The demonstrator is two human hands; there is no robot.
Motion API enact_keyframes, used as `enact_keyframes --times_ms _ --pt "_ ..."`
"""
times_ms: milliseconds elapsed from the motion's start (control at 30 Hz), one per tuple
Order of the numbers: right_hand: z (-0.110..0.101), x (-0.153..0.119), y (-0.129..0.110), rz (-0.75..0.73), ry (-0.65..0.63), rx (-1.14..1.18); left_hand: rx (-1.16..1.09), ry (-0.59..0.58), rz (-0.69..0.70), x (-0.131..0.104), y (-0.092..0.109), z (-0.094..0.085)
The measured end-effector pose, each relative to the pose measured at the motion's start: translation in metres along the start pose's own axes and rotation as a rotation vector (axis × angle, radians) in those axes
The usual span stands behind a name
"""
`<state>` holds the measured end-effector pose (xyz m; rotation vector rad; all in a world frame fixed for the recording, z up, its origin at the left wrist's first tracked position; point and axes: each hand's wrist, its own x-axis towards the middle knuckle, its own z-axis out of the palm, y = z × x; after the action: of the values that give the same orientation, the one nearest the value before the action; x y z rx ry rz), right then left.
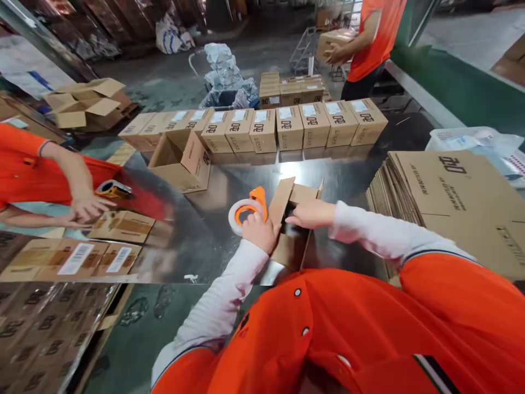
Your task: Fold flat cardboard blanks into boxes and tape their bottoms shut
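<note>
A small open cardboard box [290, 249] stands on the metal table in front of my body, its flaps raised. My left hand [260, 232] is closed at its left side, by the tilted left flap [282, 201]. My right hand [314, 213] is closed at the right side, with fingers reaching over the opening toward the inside; the fingertips are partly lost in shadow. An orange tape dispenser [259, 196] with a wide roll of clear tape lies just beyond my left hand, which overlaps the roll's near edge.
Sealed boxes [262, 131] line the table's far side, with an open box [180, 161] before them. Flattened cartons [463, 202] are stacked at right beside a white basket [471, 137]. At left, a co-worker's hands [84, 208] work over a box [123, 225]; another person carries a box [334, 41].
</note>
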<state>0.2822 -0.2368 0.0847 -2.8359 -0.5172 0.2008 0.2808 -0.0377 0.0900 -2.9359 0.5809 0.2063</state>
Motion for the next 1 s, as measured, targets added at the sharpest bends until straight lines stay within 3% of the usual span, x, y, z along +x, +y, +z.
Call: enact_keyframes --times_ms 67,167,233,400,667,767,833,1000 --pt "-0.004 -0.025 0.007 -0.221 0.015 -0.035 -0.025 0.002 -0.059 -0.002 -0.015 0.000" --pt "0.011 -0.036 0.008 -0.419 0.210 -0.121 -0.056 -0.003 -0.100 -0.005 -0.022 0.003" --pt "0.029 -0.022 0.004 -0.406 0.271 -0.144 -0.055 0.026 -0.120 -0.008 -0.017 0.008" --pt "0.065 0.018 -0.004 -0.396 0.209 -0.098 -0.061 0.058 -0.164 -0.018 -0.003 0.022" --pt "0.072 0.014 0.002 -0.358 0.121 -0.017 -0.072 0.050 -0.198 -0.017 0.021 0.030" --pt "0.072 0.016 0.001 -0.349 0.091 -0.018 -0.139 0.073 -0.214 -0.014 0.019 0.027" --pt "0.069 0.020 0.001 -0.342 0.058 -0.010 -0.241 0.157 -0.216 -0.014 0.010 0.024" --pt "0.059 0.031 0.006 -0.325 -0.061 0.094 -0.698 0.584 -0.155 -0.028 -0.008 0.028"
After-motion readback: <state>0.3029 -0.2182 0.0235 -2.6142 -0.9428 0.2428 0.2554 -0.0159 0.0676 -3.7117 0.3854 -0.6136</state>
